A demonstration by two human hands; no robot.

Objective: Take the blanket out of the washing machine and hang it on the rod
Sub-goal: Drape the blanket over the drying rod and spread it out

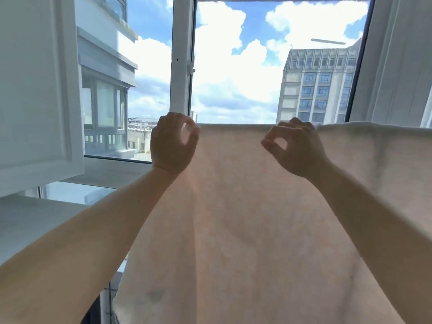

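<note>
Pinching the blanket (257, 206) at its top fold, my left hand (171, 143) grips the left corner and my right hand (297, 148) grips mid-span. The rod is hidden beneath the fold. Uneven pull may slide it off. The window frame (181, 66) stands close behind; open room lies below.

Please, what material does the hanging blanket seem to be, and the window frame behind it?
The pale peach blanket looks like thin woven cloth, perhaps cotton: daylight glows through it and it falls in soft folds. The white window frame looks like smooth plastic or painted metal, with a slight sheen; which one cannot be told.
</note>
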